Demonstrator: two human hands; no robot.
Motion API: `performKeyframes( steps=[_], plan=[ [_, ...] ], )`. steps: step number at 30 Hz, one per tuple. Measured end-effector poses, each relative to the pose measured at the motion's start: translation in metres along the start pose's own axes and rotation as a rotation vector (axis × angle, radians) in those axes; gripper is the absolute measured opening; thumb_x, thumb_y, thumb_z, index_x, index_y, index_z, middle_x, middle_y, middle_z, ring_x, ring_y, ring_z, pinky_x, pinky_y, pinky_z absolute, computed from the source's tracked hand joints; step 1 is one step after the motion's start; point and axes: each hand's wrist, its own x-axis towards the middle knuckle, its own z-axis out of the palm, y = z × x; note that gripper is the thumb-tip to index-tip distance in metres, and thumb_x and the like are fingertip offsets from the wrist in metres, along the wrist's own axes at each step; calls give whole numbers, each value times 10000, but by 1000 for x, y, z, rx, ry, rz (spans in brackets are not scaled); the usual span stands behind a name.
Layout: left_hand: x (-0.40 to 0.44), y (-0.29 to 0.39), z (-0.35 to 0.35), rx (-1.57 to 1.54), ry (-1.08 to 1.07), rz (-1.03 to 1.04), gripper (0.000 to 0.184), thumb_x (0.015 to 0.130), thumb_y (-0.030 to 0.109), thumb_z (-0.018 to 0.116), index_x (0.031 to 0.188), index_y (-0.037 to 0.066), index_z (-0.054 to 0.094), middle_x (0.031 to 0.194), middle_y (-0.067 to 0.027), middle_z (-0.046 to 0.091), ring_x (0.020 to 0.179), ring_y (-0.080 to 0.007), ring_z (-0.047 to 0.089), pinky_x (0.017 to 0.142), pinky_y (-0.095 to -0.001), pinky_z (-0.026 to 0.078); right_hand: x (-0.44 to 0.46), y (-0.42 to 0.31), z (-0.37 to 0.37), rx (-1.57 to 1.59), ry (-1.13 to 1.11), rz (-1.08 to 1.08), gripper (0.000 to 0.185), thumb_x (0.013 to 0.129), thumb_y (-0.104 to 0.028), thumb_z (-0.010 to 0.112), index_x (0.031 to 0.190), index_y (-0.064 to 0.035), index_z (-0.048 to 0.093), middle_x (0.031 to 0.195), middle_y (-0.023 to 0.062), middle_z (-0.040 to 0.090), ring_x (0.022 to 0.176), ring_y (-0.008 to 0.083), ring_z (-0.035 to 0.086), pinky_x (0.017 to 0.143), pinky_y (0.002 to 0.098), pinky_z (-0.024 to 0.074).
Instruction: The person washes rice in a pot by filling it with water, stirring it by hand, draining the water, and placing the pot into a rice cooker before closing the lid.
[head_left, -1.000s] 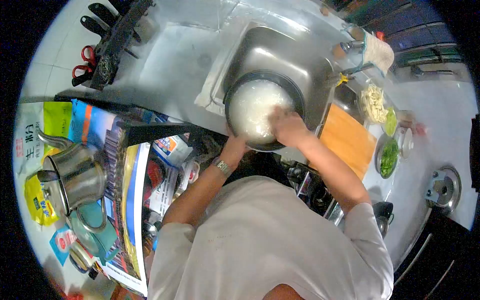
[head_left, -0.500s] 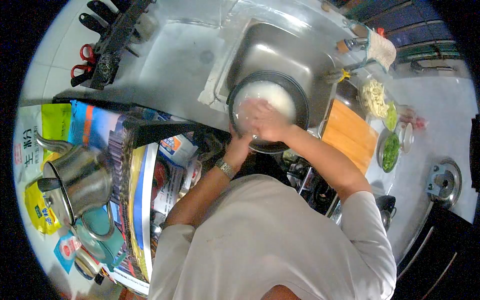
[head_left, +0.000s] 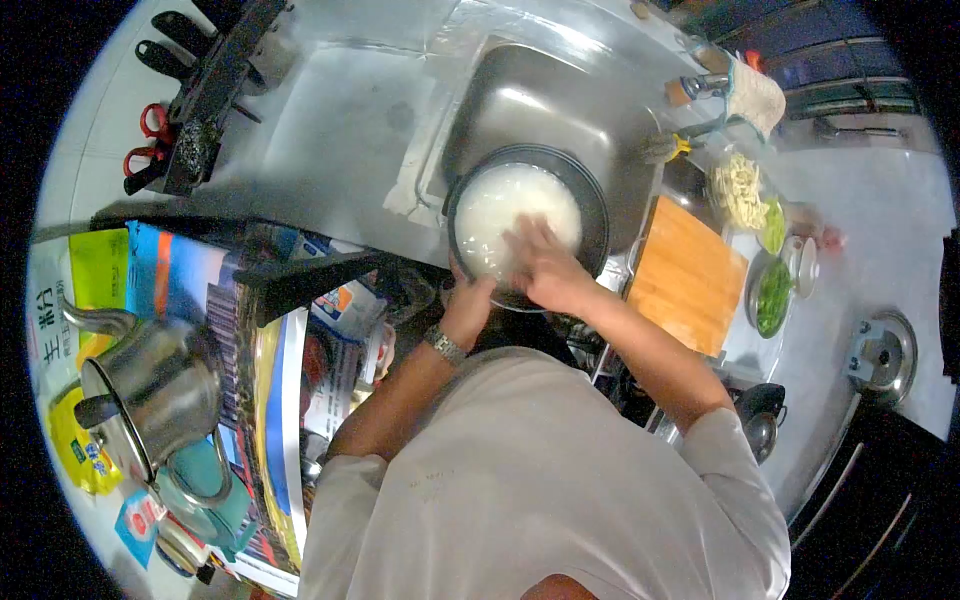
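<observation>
A dark round pot (head_left: 597,225) stands in the near part of the steel sink and holds cloudy white liquid (head_left: 500,210). My left hand (head_left: 468,308), with a metal watch above its wrist, grips the near left rim of the pot; its fingertips are partly hidden. Over the near side of the liquid is my right hand (head_left: 545,265), its fingers apart and slightly blurred, their tips at the white surface. I see nothing held in it.
The sink (head_left: 520,90) surrounds the pot. To its right lie a wooden cutting board (head_left: 685,275), a bowl of pale strips (head_left: 740,190) and a dish of chopped greens (head_left: 772,298). A knife rack (head_left: 200,130) is at upper left, a steel kettle (head_left: 165,375) at lower left.
My right hand has shifted from the middle of the liquid toward the near side, and its fingers have spread. More white surface shows. My left hand still grips the pot rim.
</observation>
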Motion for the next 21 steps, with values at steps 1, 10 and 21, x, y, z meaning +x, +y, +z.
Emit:
performKeyframes(
  steps=[1, 10, 21],
  plan=[
    [1, 0, 0, 25, 7, -10, 305, 827, 226, 532, 1001, -6, 627, 968, -98, 642, 875, -220, 584, 786, -341, 447, 5, 8, 7, -74, 157, -11, 637, 869, -337, 527, 1394, -29, 342, 1473, 269, 205, 1337, 510, 187, 1104, 545, 172],
    [-10, 17, 2, -68, -29, 3, 322, 853, 223, 517, 1059, -7, 606, 1008, -98, 644, 905, -230, 591, 822, -338, 446, 32, -11, 14, 45, -99, -216, 559, 835, -271, 536, 1342, -55, 444, 1441, 204, 333, 1363, 391, 231, 1129, 494, 148],
    [-15, 26, 2, -3, -14, -20, 387, 883, 217, 503, 1196, -8, 533, 1156, -107, 592, 1061, -229, 538, 927, -323, 405, 65, 8, 18, -95, 359, -21, 470, 871, -315, 536, 1275, -75, 519, 1412, 168, 376, 1356, 396, 237, 1107, 492, 193]
  ],
)
